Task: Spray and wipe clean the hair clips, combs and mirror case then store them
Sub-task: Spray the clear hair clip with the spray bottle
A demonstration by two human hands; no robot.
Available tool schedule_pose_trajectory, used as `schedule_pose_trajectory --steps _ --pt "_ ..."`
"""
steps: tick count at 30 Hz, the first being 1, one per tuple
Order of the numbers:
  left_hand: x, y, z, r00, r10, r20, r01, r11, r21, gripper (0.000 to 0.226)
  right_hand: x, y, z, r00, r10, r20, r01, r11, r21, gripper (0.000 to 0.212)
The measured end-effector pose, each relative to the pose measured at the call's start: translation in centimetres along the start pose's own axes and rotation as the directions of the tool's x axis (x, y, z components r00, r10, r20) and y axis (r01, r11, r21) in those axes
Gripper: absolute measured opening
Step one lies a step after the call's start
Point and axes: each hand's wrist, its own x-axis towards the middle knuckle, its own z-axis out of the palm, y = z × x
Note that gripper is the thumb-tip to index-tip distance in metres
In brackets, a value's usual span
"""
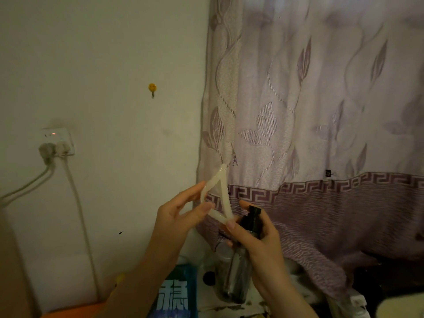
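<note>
Spraying looks underway and early: the left hand (181, 214) pinches a pale hair clip (218, 196) up before the curtain (321, 111), the right hand (257, 235) grips the spray bottle (238, 267) beside it, with wiping, other pieces and storing seemingly left.

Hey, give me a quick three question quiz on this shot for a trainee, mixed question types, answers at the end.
1. True or false: the left hand holds the open clip.
2. What does the right hand grip? A) comb B) spray bottle C) mirror
3. Fill in: behind the clip hangs a patterned ____.

Key: 1 true; 2 B; 3 curtain.
</note>
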Motion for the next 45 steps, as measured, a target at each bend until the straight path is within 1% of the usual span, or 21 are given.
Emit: schedule_pose_trajectory --steps 3,6,9,14,17,19,24,31,36,42,45 --pt "0.1 0.7 -0.3 1.000 0.004 0.014 -0.004 1.000 -0.027 0.038 0.0 -0.4 0.0 0.999 -0.045 0.017 0.046 0.998 -0.038 0.053" --pt "0.4 1.5 -0.6 1.000 -0.004 0.008 0.005 0.998 -0.062 0.040 0.3 -1.1 -0.2 0.991 -0.130 0.038 0.133 0.986 -0.096 0.061" --pt "0.6 2.1 -0.9 1.000 -0.002 0.002 0.002 0.999 -0.050 0.038 1.0 -2.4 -0.3 0.973 -0.212 0.089 0.225 0.959 -0.173 0.065" --pt "0.9 3.0 -1.1 1.000 -0.007 0.010 0.007 0.999 -0.038 0.039 2.4 -5.2 -0.1 0.924 -0.304 0.232 0.365 0.880 -0.304 0.058" --pt "1.2 3.4 -1.1 1.000 -0.029 0.004 0.029 0.997 -0.065 0.042 3.4 -6.9 0.4 0.878 -0.368 0.305 0.467 0.795 -0.386 0.046" --pt "1.5 3.7 -1.1 0.999 -0.043 0.007 0.044 0.995 -0.089 0.043 4.1 -7.8 0.9 0.861 -0.398 0.318 0.502 0.769 -0.396 0.038" --pt "2.3 4.9 -1.1 0.999 -0.031 0.017 0.033 0.992 -0.118 0.044 5.4 -9.4 1.8 0.848 -0.430 0.311 0.525 0.767 -0.369 0.031" --pt "3.0 6.4 -1.2 1.000 -0.016 0.009 0.017 0.987 -0.160 0.050 5.5 -10.0 2.1 0.838 -0.455 0.301 0.539 0.777 -0.325 0.034" --pt "2.9 6.9 -1.1 0.999 -0.015 0.042 0.022 0.986 -0.164 0.046 5.5 -10.4 2.3 0.831 -0.497 0.251 0.556 0.764 -0.328 0.024" --pt "2.6 7.1 -0.9 0.998 -0.009 0.057 0.017 0.988 -0.156 0.046 5.7 -11.3 2.1 0.816 -0.529 0.232 0.577 0.733 -0.360 0.023" --pt "2.5 7.2 -0.8 0.998 -0.009 0.062 0.018 0.989 -0.145 0.043 5.7 -11.4 1.8 0.822 -0.530 0.207 0.567 0.732 -0.377 0.022"
